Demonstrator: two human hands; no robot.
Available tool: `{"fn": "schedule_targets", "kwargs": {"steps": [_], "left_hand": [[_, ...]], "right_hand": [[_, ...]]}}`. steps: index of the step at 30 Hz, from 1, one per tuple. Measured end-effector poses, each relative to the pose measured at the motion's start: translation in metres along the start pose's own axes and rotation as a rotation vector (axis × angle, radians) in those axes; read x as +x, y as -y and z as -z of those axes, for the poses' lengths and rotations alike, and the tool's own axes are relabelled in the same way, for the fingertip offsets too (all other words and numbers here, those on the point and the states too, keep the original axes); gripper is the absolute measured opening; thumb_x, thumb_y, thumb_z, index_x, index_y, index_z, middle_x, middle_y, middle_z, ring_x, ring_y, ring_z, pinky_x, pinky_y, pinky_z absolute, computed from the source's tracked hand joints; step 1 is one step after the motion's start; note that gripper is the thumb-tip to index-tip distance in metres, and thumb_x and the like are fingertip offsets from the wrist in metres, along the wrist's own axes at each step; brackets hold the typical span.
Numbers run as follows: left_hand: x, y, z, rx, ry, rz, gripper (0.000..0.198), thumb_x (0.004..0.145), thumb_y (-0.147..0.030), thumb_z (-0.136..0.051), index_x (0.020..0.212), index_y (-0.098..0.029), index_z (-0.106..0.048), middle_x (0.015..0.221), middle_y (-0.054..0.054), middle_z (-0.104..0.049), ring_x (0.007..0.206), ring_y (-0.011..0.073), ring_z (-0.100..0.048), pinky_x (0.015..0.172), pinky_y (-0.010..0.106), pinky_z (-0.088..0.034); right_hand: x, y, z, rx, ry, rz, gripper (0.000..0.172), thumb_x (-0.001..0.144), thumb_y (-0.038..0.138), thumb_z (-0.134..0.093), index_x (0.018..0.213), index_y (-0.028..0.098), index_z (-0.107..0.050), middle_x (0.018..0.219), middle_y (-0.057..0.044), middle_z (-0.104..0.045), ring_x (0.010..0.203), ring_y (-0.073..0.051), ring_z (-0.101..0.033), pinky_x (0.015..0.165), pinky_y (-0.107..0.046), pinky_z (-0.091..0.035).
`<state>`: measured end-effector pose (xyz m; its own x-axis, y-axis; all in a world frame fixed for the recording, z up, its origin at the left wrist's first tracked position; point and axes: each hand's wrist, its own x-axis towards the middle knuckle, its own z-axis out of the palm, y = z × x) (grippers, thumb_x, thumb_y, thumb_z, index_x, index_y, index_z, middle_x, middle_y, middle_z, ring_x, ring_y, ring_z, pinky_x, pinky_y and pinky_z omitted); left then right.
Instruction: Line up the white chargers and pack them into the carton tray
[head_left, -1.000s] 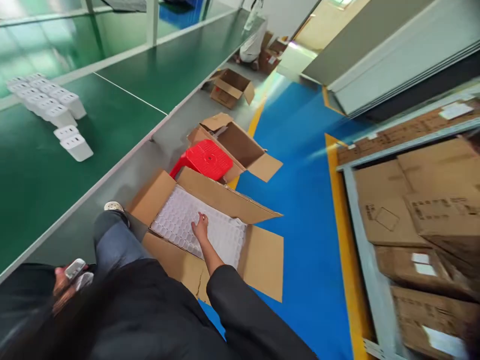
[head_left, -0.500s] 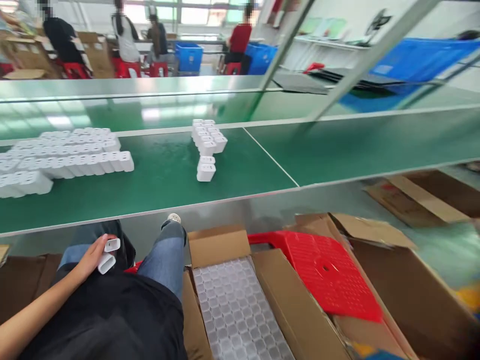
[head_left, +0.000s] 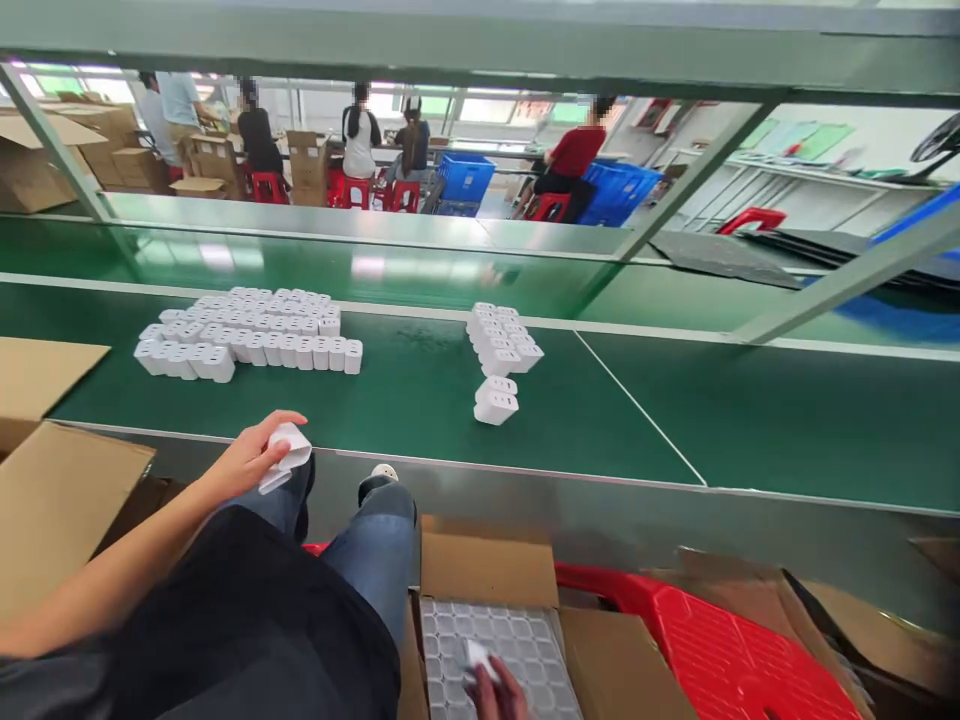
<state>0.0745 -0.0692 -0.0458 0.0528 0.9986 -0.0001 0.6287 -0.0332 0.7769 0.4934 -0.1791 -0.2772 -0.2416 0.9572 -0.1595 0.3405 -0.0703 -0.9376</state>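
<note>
My left hand (head_left: 251, 458) is raised over my lap near the green table's front edge, closed round two white charger plugs (head_left: 285, 455). My right hand (head_left: 499, 692) shows only partly at the bottom edge, over the clear blister tray (head_left: 517, 640) inside an open cardboard box (head_left: 487, 568). Its fingers pinch a small white plug (head_left: 478, 657). On the green table (head_left: 420, 390) a big block of white plugs (head_left: 247, 335) lies to the left. A smaller cluster (head_left: 501, 345) sits at the middle, with two loose plugs (head_left: 496, 401) in front of it.
A red plastic stool (head_left: 720, 640) stands right of the box, with more open cardboard boxes (head_left: 862, 620) beyond it. Cardboard flaps (head_left: 52, 490) lie at my left. Metal frame posts (head_left: 690, 180) rise over the table. Several people sit on red stools at a far bench (head_left: 360, 140).
My head has swung from the floor and box up to the table. My left hand has risen toward the table edge with the plugs. My right hand has come back into view over the tray.
</note>
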Motion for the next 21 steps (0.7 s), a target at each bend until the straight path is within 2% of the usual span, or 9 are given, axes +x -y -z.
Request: {"fn": "schedule_targets", "kwargs": {"steps": [2,3,4,7,9,11,16,19,21], "left_hand": [[0.015,-0.010,0.024,0.275,-0.063,-0.076,0.065,0.092,-0.070,-0.036,0.131,-0.021,-0.053,0.084,0.000,-0.063,0.065,0.0149,-0.054,0.065,0.026,-0.041],[0.024,-0.012,0.034,0.419,-0.089,-0.117,0.063,0.093,-0.069,-0.039,0.133,-0.022,-0.052,0.094,0.002,-0.065,0.071,0.0161,-0.058,0.067,0.027,-0.042],[0.033,-0.013,0.042,0.554,-0.103,-0.158,0.063,0.093,-0.067,-0.042,0.136,-0.022,-0.050,0.105,0.005,-0.066,0.078,0.0180,-0.062,0.067,0.027,-0.042],[0.060,-0.005,0.058,0.817,-0.079,-0.258,0.069,0.091,-0.065,-0.054,0.143,-0.020,-0.045,0.115,0.011,-0.065,0.096,0.0245,-0.065,0.068,0.027,-0.042],[0.074,0.005,0.062,0.845,-0.032,-0.299,0.074,0.087,-0.063,-0.062,0.144,-0.018,-0.045,0.111,0.012,-0.067,0.101,0.0262,-0.065,0.073,0.028,-0.043],[0.084,0.014,0.064,0.837,0.007,-0.332,0.077,0.084,-0.060,-0.068,0.144,-0.018,-0.046,0.111,0.012,-0.067,0.104,0.0271,-0.063,0.078,0.030,-0.044],[0.089,0.024,0.065,0.814,0.061,-0.373,0.083,0.080,-0.054,-0.076,0.146,-0.015,-0.044,0.112,0.013,-0.066,0.107,0.0302,-0.061,0.084,0.036,-0.046],[0.085,0.026,0.070,0.770,0.056,-0.368,0.091,0.080,-0.052,-0.076,0.153,-0.017,-0.034,0.125,0.015,-0.062,0.114,0.0320,-0.059,0.092,0.041,-0.047],[0.079,0.029,0.076,0.660,0.024,-0.378,0.096,0.080,-0.049,-0.077,0.156,-0.021,-0.025,0.136,0.014,-0.056,0.122,0.0316,-0.055,0.101,0.043,-0.045]], "right_hand": [[0.008,0.040,-0.027,0.135,-0.303,-0.004,0.045,0.089,0.060,-0.055,0.133,0.060,-0.047,0.106,0.004,-0.072,0.096,-0.029,-0.072,0.081,-0.051,-0.062],[0.020,0.067,-0.040,0.205,-0.353,0.046,0.048,0.086,0.056,-0.063,0.133,0.054,-0.049,0.113,0.002,-0.070,0.099,-0.029,-0.071,0.083,-0.050,-0.062],[0.036,0.098,-0.052,0.241,-0.287,0.089,0.050,0.085,0.051,-0.067,0.133,0.047,-0.051,0.117,-0.001,-0.068,0.100,-0.028,-0.069,0.086,-0.048,-0.060],[0.098,0.196,-0.076,0.149,-0.177,0.278,0.049,0.079,0.048,-0.075,0.122,0.030,-0.062,0.084,-0.002,-0.060,0.074,-0.020,-0.062,0.070,-0.035,-0.057],[0.142,0.249,-0.086,0.073,-0.136,0.363,0.052,0.082,0.048,-0.072,0.126,0.024,-0.060,0.075,0.001,-0.055,0.068,-0.016,-0.056,0.068,-0.030,-0.052],[0.184,0.286,-0.094,-0.004,-0.060,0.371,0.050,0.085,0.050,-0.065,0.124,0.020,-0.061,0.073,0.002,-0.055,0.064,-0.014,-0.053,0.065,-0.028,-0.049],[0.261,0.318,-0.122,-0.109,0.030,0.319,0.040,0.088,0.056,-0.056,0.102,0.021,-0.071,0.077,0.000,-0.064,0.063,-0.013,-0.056,0.063,-0.027,-0.050],[0.278,0.318,-0.135,-0.123,-0.023,0.315,0.046,0.091,0.059,-0.049,0.093,0.021,-0.073,0.097,-0.006,-0.066,0.066,-0.014,-0.058,0.063,-0.029,-0.052],[0.277,0.315,-0.139,-0.123,-0.065,0.311,0.050,0.094,0.060,-0.043,0.098,0.020,-0.073,0.113,-0.010,-0.063,0.066,-0.013,-0.058,0.063,-0.031,-0.053]]}}
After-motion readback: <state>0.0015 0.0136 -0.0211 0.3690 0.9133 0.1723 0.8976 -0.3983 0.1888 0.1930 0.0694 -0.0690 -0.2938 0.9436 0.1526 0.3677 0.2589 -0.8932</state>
